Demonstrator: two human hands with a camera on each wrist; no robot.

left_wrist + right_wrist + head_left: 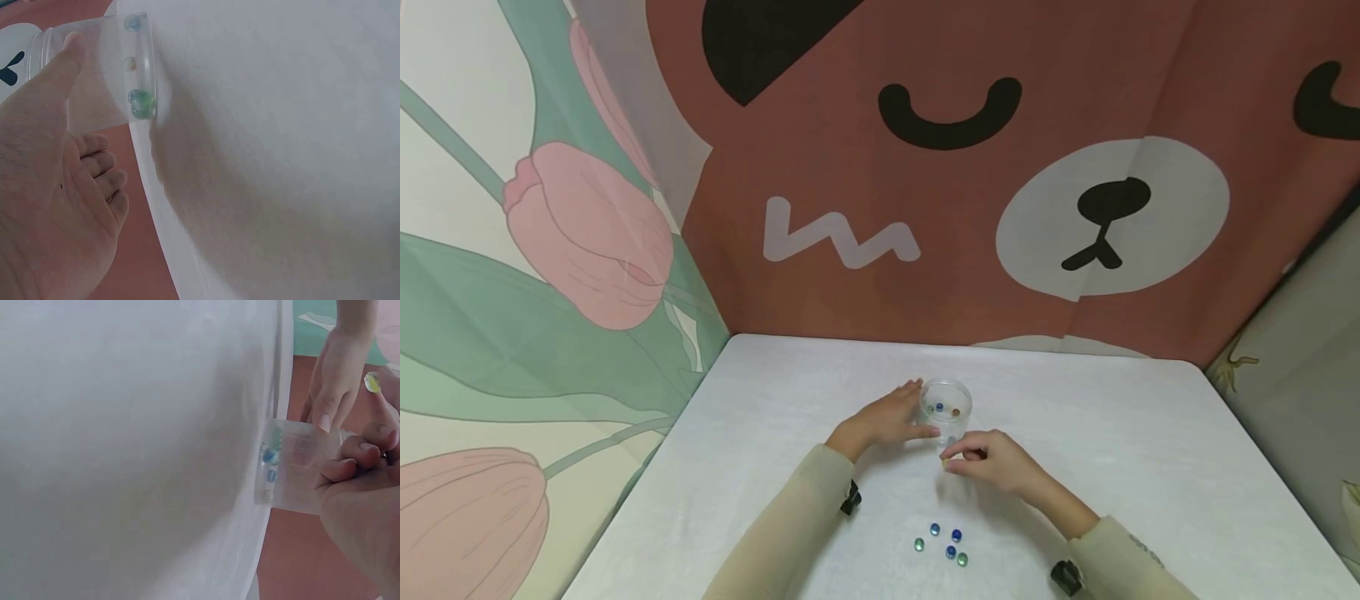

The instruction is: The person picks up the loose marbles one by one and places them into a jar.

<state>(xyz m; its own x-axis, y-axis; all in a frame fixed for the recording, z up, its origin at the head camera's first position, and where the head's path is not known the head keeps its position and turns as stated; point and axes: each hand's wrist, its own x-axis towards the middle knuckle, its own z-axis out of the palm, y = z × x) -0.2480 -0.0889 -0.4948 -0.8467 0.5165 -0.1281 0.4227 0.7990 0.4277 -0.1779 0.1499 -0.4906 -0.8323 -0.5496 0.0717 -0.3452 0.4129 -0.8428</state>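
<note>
A clear plastic jar (967,406) stands upright on the white table, with several blue, green and amber glass marbles inside near its bottom (142,103). My left hand (889,417) holds it from the left, thumb against the near wall. My right hand (998,463) is just in front and to the right of the jar, below its rim. Between thumb and forefinger it pinches a clear marble with yellow in it (372,382); the head view shows little of it. Loose blue and green marbles (957,535) lie on the table nearer to me.
The white table (760,400) reaches back to a brown cloth with a bear face (850,300). A tulip-patterned cloth (587,233) hangs on the left, and another pale cloth (1292,358) on the right. Dark wrist bands (1066,577) sit at both sleeves.
</note>
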